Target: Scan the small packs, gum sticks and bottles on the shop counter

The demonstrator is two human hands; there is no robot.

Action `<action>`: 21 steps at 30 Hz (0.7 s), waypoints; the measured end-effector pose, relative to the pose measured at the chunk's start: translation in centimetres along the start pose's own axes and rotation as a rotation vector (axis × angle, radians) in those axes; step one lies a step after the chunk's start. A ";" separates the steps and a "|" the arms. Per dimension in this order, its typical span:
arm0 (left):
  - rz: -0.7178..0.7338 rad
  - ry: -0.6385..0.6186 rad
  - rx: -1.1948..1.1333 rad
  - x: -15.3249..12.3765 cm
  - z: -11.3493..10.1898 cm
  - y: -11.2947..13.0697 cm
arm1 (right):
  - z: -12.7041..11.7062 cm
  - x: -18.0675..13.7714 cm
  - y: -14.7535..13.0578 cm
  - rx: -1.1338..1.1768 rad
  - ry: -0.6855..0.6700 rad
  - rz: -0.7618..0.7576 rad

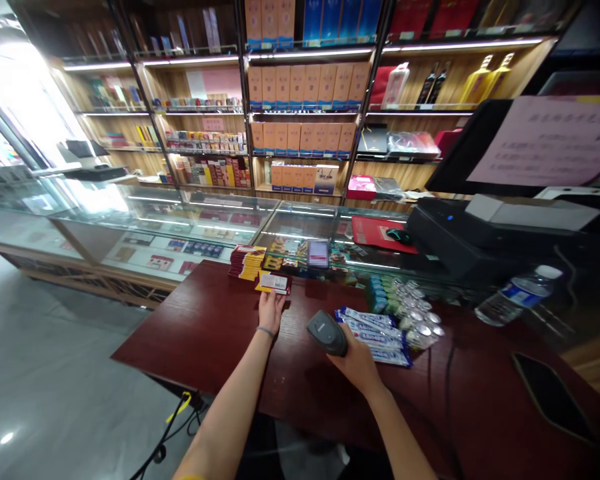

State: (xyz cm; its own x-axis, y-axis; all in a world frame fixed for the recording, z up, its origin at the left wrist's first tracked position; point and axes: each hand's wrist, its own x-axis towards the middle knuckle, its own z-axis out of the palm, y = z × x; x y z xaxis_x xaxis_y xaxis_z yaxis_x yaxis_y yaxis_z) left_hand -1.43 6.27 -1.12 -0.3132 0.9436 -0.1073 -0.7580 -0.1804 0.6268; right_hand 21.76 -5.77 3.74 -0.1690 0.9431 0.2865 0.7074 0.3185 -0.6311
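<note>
From here, the flat packet (pixel 273 283) looks light, slick and bendable, best pinched by its near edge. The left grip (pixel 270 312) has that edge between its fingers, the packet reaching beyond them above the table (pixel 195 327), near the stack (pixel 247 262). The right grip (pixel 359 363) is wrapped around a scanner (pixel 327 332).

Left grip (pixel 271 312) holding red-yellow packet (pixel 275 283), just beside packet stack (pixel 246 262); right grip (pixel 359 365) around dark scanner (pixel 326 333).
</note>
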 end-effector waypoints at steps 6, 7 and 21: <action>0.229 0.133 0.378 0.9 1.1 2.9 | -0.8 0.1 0.5 0.099 0.012 0.007; 0.343 0.145 0.489 1.5 1.5 4.4 | -1.0 0.2 0.5 0.132 0.016 0.005; 0.974 -0.176 1.703 9.7 3.4 17.2 | -1.1 0.4 0.2 0.260 0.173 0.052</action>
State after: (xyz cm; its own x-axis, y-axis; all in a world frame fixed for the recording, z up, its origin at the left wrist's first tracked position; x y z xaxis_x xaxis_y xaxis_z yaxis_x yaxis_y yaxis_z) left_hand -15.50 13.26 11.25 -0.0809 0.7374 0.6706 0.8831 -0.2589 0.3912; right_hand 22.58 -5.44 4.56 -0.0024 0.9356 0.3531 0.5091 0.3051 -0.8048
